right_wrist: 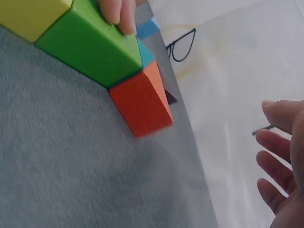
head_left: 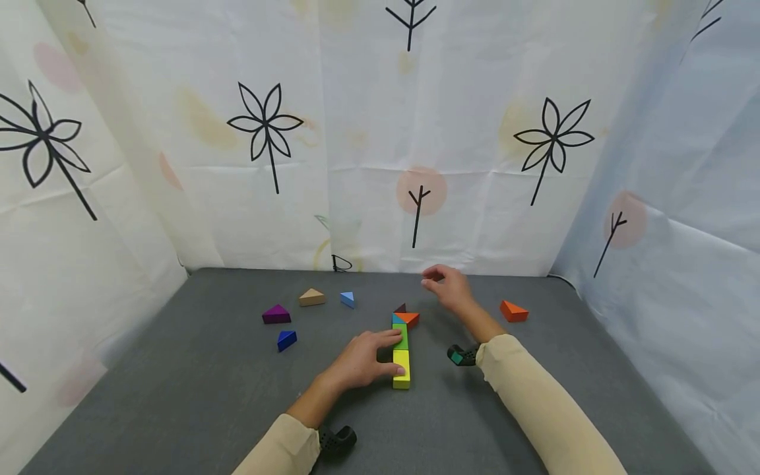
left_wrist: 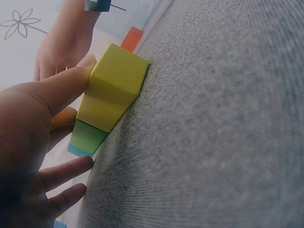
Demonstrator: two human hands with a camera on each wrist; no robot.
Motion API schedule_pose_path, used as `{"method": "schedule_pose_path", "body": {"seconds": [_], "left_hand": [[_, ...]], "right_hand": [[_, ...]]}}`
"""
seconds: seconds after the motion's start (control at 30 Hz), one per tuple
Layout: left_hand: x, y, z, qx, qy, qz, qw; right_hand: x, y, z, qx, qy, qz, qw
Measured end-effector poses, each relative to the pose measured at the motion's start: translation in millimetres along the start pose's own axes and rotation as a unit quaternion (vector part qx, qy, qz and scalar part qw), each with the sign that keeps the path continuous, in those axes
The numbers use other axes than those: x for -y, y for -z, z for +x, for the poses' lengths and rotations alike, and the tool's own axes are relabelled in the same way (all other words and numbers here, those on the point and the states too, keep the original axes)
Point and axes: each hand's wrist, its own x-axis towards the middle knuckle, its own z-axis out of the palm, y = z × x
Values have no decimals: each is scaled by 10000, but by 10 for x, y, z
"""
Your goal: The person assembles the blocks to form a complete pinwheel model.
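Note:
In the head view, a yellow block [head_left: 402,377] and a green block [head_left: 404,340] lie end to end in a line. At the far end of the green block sit a teal triangular block [head_left: 396,319] and an orange-red triangular block [head_left: 410,318], with a dark brown triangular block [head_left: 400,308] behind. My left hand [head_left: 361,359] rests its thumb on the yellow block [left_wrist: 114,80] and its fingertips on the green block [right_wrist: 90,45]. Up and right of the line, my right hand [head_left: 450,288] is raised with loosely bent fingers and holds nothing.
Left of the line lie purple [head_left: 276,315], tan [head_left: 312,298], light blue [head_left: 348,299] and dark blue [head_left: 287,340] triangular blocks. Another orange-red triangular block [head_left: 514,311] lies to the right. Patterned white sheets [head_left: 356,99] rise around the grey table [head_left: 196,382].

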Motion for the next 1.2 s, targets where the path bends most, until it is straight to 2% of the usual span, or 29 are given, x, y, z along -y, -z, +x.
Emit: {"method": "schedule_pose_path", "body": {"seconds": [0.3,0.77,1.03,1.2], "left_hand": [[-6,2,-10,3,-7,6,10000],[-1,0,-22,-2,-34,-63,10000],[-4,0,-23,-24,-71,-59,10000],[1,-2,-28,-20,-69,-52,10000]], "right_hand": [[-137,267,-13,-422,-60,-160,9990],[-396,640,-107,-517,61,-609,9968],[-569,754,-195,-489,-171,-777,9956],[-667,812,-264,-452,-198,-1119,9925]]}}
